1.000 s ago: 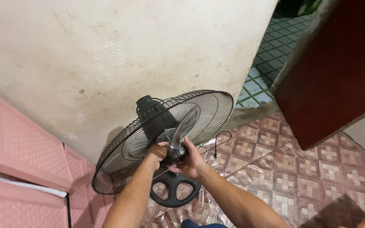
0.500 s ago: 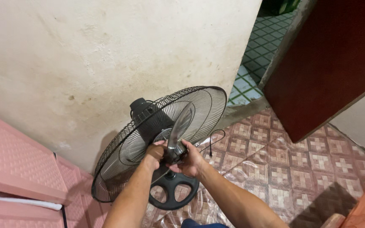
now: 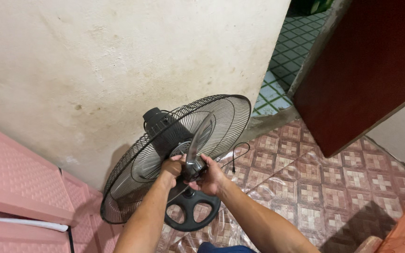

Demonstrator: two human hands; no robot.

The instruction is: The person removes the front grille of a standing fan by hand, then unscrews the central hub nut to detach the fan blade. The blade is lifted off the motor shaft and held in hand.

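Barely shifted since a second ago: both hands stay at the hub. Left hand (image 3: 170,169) and right hand (image 3: 210,177) grip the translucent fan blade (image 3: 198,140) at its centre, seating or freeing it. Next calls for a straight pull or push. Behind: black wire rear guard (image 3: 174,154); below: round spoked plastic base (image 3: 192,209).

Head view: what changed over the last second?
Mostly the camera: it shifted, so the pink panel fills more of the left. Both hands, left and right, keep gripping the hub of the fan blade. The fan guard, round base and door stay put.
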